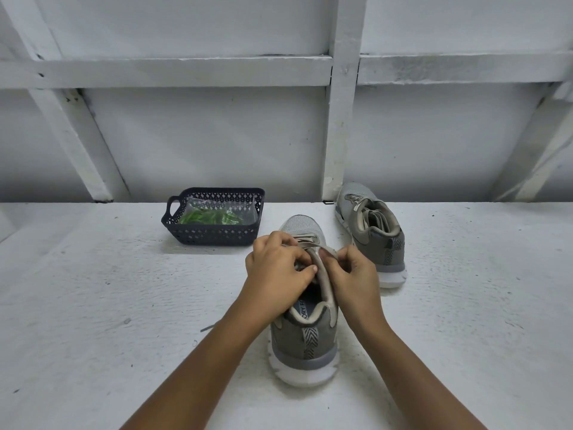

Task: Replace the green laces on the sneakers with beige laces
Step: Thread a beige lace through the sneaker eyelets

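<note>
Fingers (302, 269) of the left hand (276, 270) and right hand (356, 276) pinch the beige lace (307, 238) over the near sneaker (302, 335) on the surface (124, 290), apparently threading the upper eyelets; next likely needs both ends drawn even.
</note>
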